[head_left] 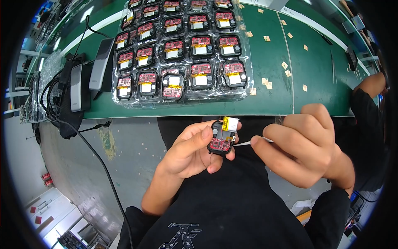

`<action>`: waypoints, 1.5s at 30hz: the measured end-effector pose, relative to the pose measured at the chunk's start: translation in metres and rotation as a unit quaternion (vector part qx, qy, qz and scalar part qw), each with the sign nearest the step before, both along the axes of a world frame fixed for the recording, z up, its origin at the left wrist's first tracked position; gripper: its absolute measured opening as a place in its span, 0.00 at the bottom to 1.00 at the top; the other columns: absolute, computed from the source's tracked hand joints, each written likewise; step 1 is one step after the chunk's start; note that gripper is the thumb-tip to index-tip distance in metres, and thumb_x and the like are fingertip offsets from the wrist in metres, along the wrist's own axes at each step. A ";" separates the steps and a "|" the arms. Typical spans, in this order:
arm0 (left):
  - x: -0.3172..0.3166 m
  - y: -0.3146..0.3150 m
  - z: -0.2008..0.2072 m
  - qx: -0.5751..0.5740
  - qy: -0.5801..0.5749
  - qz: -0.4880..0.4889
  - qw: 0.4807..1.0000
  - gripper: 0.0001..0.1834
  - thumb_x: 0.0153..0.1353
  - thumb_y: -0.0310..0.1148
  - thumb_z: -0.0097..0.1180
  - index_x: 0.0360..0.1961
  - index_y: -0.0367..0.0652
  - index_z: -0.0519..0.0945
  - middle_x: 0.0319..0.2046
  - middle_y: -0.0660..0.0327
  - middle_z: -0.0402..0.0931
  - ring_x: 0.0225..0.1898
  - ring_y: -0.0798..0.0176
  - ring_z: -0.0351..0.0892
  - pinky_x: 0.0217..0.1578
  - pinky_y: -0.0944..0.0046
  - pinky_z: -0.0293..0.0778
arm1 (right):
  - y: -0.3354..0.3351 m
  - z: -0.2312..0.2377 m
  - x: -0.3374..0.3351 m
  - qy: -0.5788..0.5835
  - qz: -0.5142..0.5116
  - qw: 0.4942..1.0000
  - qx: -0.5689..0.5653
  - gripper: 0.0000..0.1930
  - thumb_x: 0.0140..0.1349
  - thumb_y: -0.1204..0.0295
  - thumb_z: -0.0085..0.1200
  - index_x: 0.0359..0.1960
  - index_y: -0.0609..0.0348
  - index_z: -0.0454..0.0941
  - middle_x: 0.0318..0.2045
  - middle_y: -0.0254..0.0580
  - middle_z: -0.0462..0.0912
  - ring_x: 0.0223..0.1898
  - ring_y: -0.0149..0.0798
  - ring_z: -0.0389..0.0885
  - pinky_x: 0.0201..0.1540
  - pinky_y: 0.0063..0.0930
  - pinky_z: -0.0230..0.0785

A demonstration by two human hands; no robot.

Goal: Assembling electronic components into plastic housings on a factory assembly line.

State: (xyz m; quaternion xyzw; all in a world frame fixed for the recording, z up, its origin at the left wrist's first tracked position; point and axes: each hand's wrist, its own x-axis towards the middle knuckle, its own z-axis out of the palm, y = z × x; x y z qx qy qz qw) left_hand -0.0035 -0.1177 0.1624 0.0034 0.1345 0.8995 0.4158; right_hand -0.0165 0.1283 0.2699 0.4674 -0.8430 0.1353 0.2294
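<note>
My left hand grips a small black watch-like housing by its sides, thumb on the left edge and fingers behind and on the right. Inside it lies a red circuit board. A silver battery with yellow tape is tipped up past the housing's top edge. My right hand is closed around a slim, pale pointed tool. The tool's tip is at the housing's right side, near the board; whether it touches cannot be made out. Most of the tool is hidden by my fingers.
On the green bench, a clear plastic tray holds several similar housings in rows. Small tan paper squares are scattered to its right. Grey box-shaped devices and black cables are at left. Another person's arm rests at far right.
</note>
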 end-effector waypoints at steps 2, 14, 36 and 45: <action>0.002 -0.001 -0.001 -0.014 0.005 0.005 1.000 0.30 0.79 0.42 0.48 0.69 0.25 0.64 0.53 0.49 0.78 0.47 0.56 0.85 0.24 0.68 0.79 | 0.000 0.001 -0.001 -0.001 0.000 1.000 -0.005 0.15 0.40 0.71 0.65 0.34 0.55 0.86 0.31 0.32 0.81 0.31 0.34 0.73 0.31 0.31 0.59; 0.001 0.002 0.003 -0.055 0.003 0.013 0.998 0.30 0.79 0.43 0.47 0.69 0.27 0.65 0.50 0.52 0.79 0.45 0.59 0.85 0.26 0.69 0.79 | -0.002 -0.008 -0.002 -0.015 -0.006 1.000 0.010 0.15 0.39 0.70 0.64 0.33 0.56 0.86 0.30 0.31 0.81 0.29 0.33 0.74 0.32 0.30 0.59; 0.001 0.002 0.001 -0.103 0.053 0.014 0.993 0.26 0.79 0.39 0.50 0.67 0.30 0.70 0.52 0.53 0.81 0.47 0.61 0.85 0.34 0.68 0.83 | 0.001 -0.007 0.001 0.017 0.017 0.996 0.089 0.12 0.46 0.73 0.65 0.35 0.55 0.85 0.33 0.30 0.81 0.32 0.33 0.75 0.35 0.29 0.63; 0.000 0.003 0.000 -0.074 0.045 0.021 0.996 0.29 0.76 0.38 0.54 0.70 0.31 0.67 0.55 0.51 0.80 0.52 0.56 0.84 0.40 0.63 0.86 | 0.001 0.003 0.002 0.000 -0.009 0.996 0.093 0.13 0.47 0.72 0.67 0.37 0.54 0.84 0.33 0.31 0.80 0.31 0.33 0.75 0.33 0.32 0.63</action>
